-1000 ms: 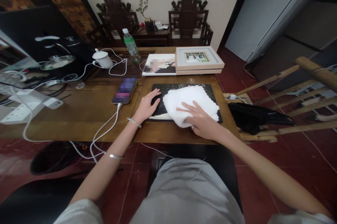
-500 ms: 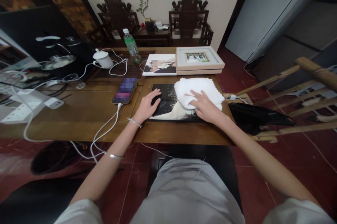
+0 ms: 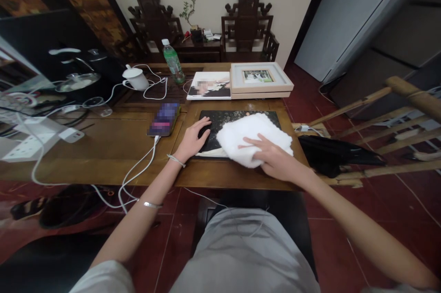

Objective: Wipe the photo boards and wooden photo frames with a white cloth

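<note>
near the front right corner of the worktop [image 3: 138, 164], the right hand [image 3: 272, 157], fingers spread, presses a white towel [image 3: 243, 134] over a dark photo panel [image 3: 214, 124]; the left hand [image 3: 192, 140] lies flat, fingers apart, on its left edge. towards the far edge stands a green-labelled plastic bottle [image 3: 174, 62], print unreadable from here.

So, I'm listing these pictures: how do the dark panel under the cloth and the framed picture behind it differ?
The dark panel shows mostly black; the framed picture has a wide light border. A white cloth covers part of the dark panel; the framed picture is uncovered. The left hand touches the dark panel; neither hand touches the framed picture. Both lie face up.
</note>
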{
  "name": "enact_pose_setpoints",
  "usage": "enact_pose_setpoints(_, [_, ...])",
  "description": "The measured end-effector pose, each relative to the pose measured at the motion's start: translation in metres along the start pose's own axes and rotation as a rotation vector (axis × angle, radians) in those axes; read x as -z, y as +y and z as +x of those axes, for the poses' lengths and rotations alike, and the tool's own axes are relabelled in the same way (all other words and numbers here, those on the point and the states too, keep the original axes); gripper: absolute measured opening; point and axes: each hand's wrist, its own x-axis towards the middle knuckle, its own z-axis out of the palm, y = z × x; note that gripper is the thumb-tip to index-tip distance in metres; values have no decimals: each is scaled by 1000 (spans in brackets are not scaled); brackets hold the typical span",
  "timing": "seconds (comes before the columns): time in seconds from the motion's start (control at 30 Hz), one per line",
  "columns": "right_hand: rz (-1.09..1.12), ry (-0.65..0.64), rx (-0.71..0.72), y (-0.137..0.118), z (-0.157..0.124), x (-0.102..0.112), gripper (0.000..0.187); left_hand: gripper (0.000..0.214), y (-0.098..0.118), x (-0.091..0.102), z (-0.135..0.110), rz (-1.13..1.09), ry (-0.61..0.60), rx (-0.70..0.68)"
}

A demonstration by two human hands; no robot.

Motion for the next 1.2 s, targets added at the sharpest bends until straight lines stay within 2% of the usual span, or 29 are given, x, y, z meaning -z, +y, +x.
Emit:
enact_pose_setpoints(0.17, [-132,55,-246,39,24,4,52,32,0,0,0,-17,-3,2])
enact_pose_setpoints(0.23, [-190,43,-316,40,39,3,57,34,2,1,-1,-26,5,6])
enact_pose_setpoints(0.3, [-230,25,-328,33,55,0,57,37,4,2,-1,-53,28,4])
enact_pose_setpoints(0.43, [-182,-37,-151,1,77,-13,52,46,4,4,-2,-193,132,18])
enact_pose_setpoints(0.57, [-52,-74,77,-28,71,-21,49,53,1,2,-2,-314,238,77])
enact_pose_setpoints(0.7, [84,-106,150,-31,41,-9,49,53,1,0,-1,-184,136,55])
enact_pose_setpoints(0.83, [113,-68,27,-5,17,6,53,50,0,-3,-1,-43,36,67])
enact_pose_setpoints(0.93, [1,10,-113,22,16,9,50,47,-2,-4,-1,-9,6,51])
enact_pose_setpoints(1.07, [-182,64,-297,44,43,5,53,50,-1,-3,-1,-35,23,54])
enact_pose_setpoints(1.13, [-225,55,-328,45,65,1,53,53,1,-2,-1,-62,48,48])
enact_pose_setpoints(1.2, [-227,50,-297,39,87,-3,50,55,4,0,-2,-86,88,33])
